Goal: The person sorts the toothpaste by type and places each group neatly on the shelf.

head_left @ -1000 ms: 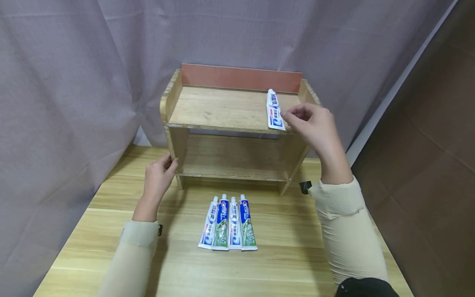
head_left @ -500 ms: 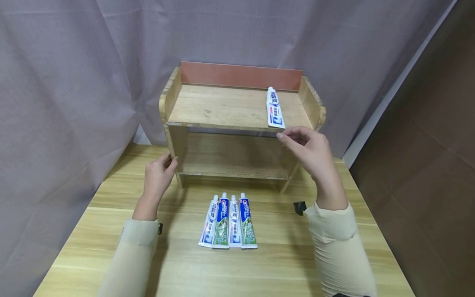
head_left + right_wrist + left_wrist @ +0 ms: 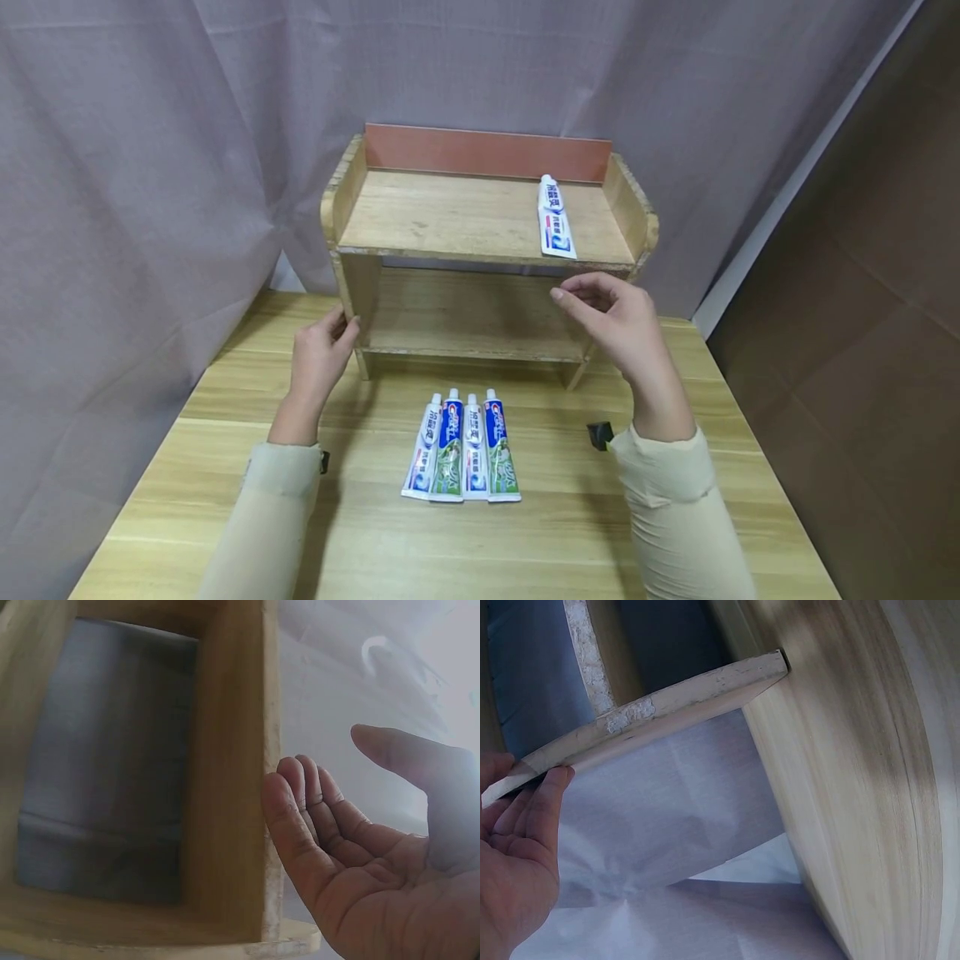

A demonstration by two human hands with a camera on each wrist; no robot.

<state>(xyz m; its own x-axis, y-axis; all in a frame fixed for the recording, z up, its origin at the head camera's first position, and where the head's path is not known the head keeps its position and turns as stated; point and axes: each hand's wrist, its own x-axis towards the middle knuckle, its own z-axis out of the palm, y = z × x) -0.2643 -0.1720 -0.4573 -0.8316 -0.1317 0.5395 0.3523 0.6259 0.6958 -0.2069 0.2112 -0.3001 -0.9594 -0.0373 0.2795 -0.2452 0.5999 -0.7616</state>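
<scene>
Right hand (image 3: 615,321) hangs in front of the shelf (image 3: 472,312), thumb apart from loosely bent fingers, holding nothing; from my end I can't tell whether a fingertip brushes the wood. Left hand (image 3: 318,354) pinches the shelf's left side between thumb and fingers, to steady it, I'd judge. My head view hides some of those fingertips behind the edge; the left wrist view shows fingers on the outer face but cuts off part of the thumb. Both sleeves (image 3: 690,517) run out of my picture at the bottom, and I can't make out what the black piece (image 3: 599,436) by the right cuff is.

On the surface (image 3: 555,525), just before the shelf, four tubes (image 3: 449,454) lie side by side, caps away from the person, probably lined up for easy picking.

Beyond, a lone tube (image 3: 555,218) lies on the top board (image 3: 442,221), right of centre, cap to the back, likely matching the row's direction. Its fine print is too small for me. A red strip (image 3: 487,152) backs that board, with the curtain (image 3: 480,58) behind.
</scene>
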